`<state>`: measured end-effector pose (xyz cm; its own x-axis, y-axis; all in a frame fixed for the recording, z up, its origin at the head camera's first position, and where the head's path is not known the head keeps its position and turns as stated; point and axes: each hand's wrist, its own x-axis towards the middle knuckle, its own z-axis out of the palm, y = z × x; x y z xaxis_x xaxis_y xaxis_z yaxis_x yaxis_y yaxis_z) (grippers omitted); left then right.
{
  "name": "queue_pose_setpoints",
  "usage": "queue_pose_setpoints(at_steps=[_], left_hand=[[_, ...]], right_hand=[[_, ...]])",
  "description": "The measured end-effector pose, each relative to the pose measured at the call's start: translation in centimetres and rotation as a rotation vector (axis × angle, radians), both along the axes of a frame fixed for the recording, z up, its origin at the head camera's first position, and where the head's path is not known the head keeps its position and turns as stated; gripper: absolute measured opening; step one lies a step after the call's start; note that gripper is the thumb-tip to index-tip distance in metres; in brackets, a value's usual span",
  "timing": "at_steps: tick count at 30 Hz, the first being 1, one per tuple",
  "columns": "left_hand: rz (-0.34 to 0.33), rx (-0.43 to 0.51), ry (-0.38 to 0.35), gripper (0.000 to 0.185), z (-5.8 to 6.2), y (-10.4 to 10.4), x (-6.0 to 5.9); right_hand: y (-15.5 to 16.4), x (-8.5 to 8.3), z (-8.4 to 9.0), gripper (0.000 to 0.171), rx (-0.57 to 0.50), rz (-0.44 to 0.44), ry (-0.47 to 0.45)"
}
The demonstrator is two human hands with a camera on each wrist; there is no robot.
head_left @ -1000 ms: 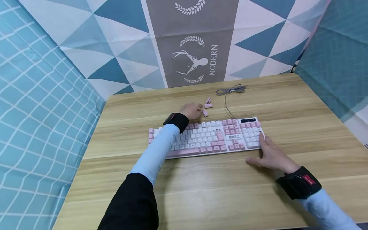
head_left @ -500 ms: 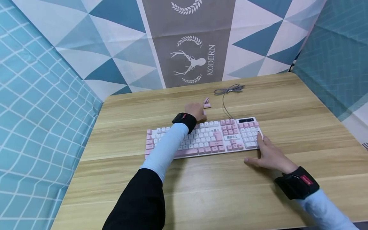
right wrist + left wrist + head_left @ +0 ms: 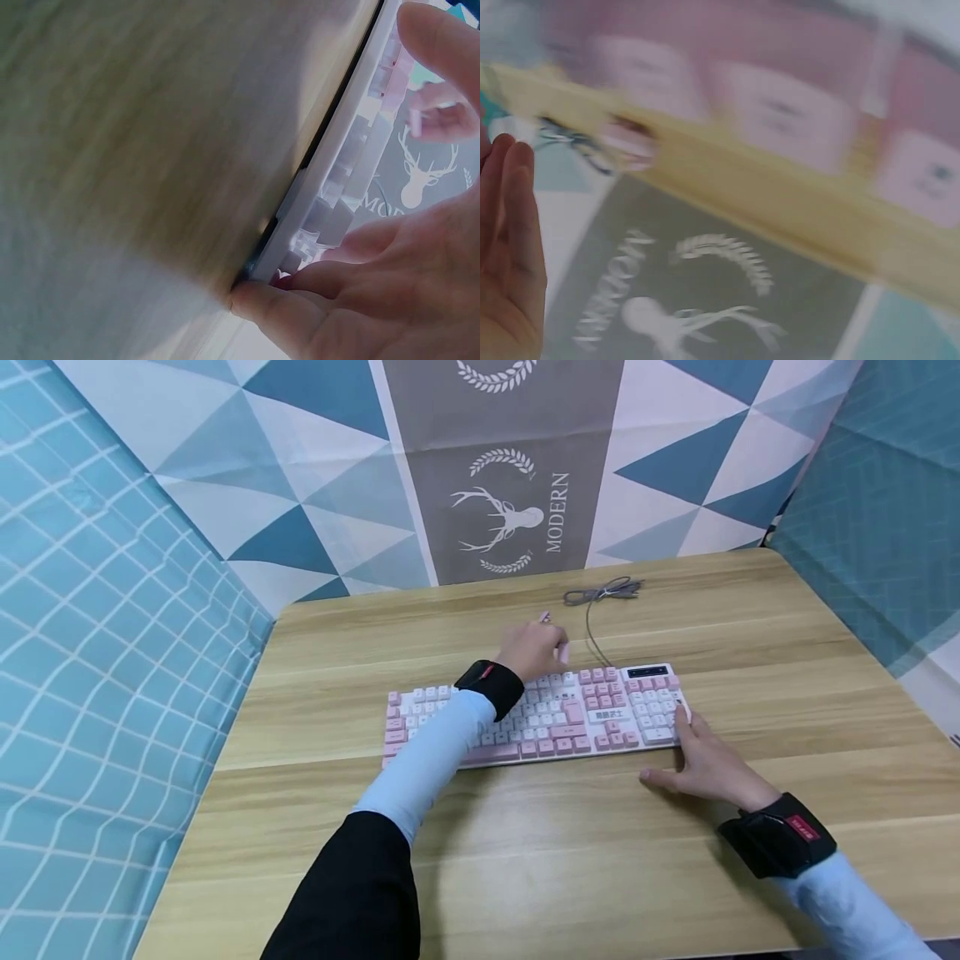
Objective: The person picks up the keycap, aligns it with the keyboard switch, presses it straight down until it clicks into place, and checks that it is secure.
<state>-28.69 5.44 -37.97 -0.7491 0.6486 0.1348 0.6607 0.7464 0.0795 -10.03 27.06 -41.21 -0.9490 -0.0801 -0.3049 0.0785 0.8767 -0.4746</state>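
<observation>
Left hand (image 3: 531, 649) has shifted toward 3 o'clock since the frame a second ago, and its fingers now pinch a pink keycap (image 3: 563, 652), visible at the tips; the right wrist view confirms the hold. Judged from this, one loose cap is in hand and not yet on the board. Just beside that hand, at its 1 o'clock, one end of another loose keycap (image 3: 545, 617) shows; any others formerly visible near it are hidden by the hand. Directly at 6 o'clock lies the pink-and-white keyboard (image 3: 557, 719), flat on the table (image 3: 615, 860), its position essentially unchanged. Left forearm (image 3: 438, 752) covers part of its rows, so whether a key seat stands vacant there cannot be told. Right hand (image 3: 705, 762), at the keyboard's 4 o'clock, is unmoved: fingers rest against the short end, thumb spread and off the board, nothing grasped. Bundled cable (image 3: 606, 590) lies at the keyboard's 1 o'clock, undisturbed.
</observation>
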Motion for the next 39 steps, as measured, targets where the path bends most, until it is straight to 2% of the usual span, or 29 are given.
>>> queue_pose_setpoints(at_steps=[4,10,17,20,25,32,36,39], left_hand=[[-0.090,0.003,0.021,0.031,0.8,1.0,2.2],[-0.110,-0.021,0.014,0.040,1.2,3.0,4.8],[-0.145,-0.078,0.035,0.029,-0.3,7.2,7.4],[-0.131,-0.092,0.049,0.026,-0.7,9.2,8.3],[-0.061,-0.134,0.068,0.020,-0.7,11.8,9.2],[0.025,-0.167,0.096,0.017,-1.2,14.3,9.5],[0.030,-0.161,0.118,0.010,-1.7,15.1,9.6],[0.017,-0.157,0.131,0.013,-1.8,15.5,9.6]], right_hand=[[0.1,0.0,-0.2,0.122,0.000,-0.003,-0.010],[0.2,-0.1,-0.2,0.122,0.004,0.002,-0.004],[1.2,0.4,0.0,0.119,-0.007,0.016,-0.012],[1.4,0.6,0.1,0.115,-0.021,0.028,-0.002],[1.5,0.7,0.2,0.109,-0.038,0.049,0.013],[3.0,0.5,0.2,0.100,-0.062,0.054,0.058],[3.8,0.3,0.3,0.095,-0.098,0.061,0.122],[4.2,0.2,0.2,0.090,-0.068,0.071,0.191]])
